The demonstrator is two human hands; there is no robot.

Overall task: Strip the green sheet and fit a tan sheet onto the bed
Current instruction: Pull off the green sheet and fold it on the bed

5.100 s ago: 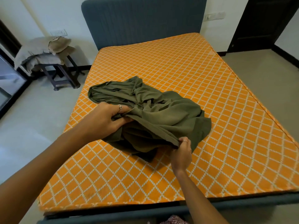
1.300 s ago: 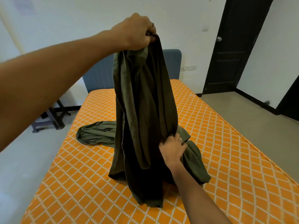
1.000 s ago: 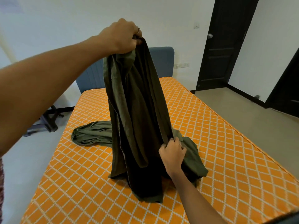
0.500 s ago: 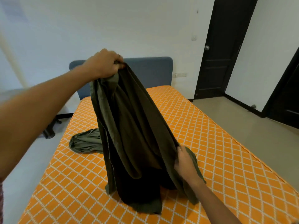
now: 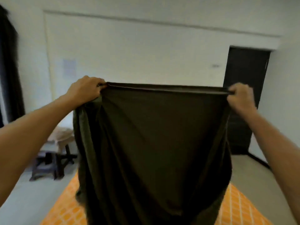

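Observation:
The dark green sheet hangs in front of me, its top edge stretched taut between both hands at chest height. My left hand grips the left end of that edge. My right hand grips the right end. The cloth drapes down over the bare mattress, orange with a white diamond pattern, and hides most of it and the headboard. A pile of tan and pale bedding lies on a dark stool at the left.
The dark stool stands on the floor left of the bed. A black door is in the far right wall. Grey floor runs along the bed's right side. A dark curtain or frame fills the left edge.
My right hand has left the lower cloth and risen to the top edge. Both hands have pulled apart, spreading the sheet wide. The view has tilted upward.

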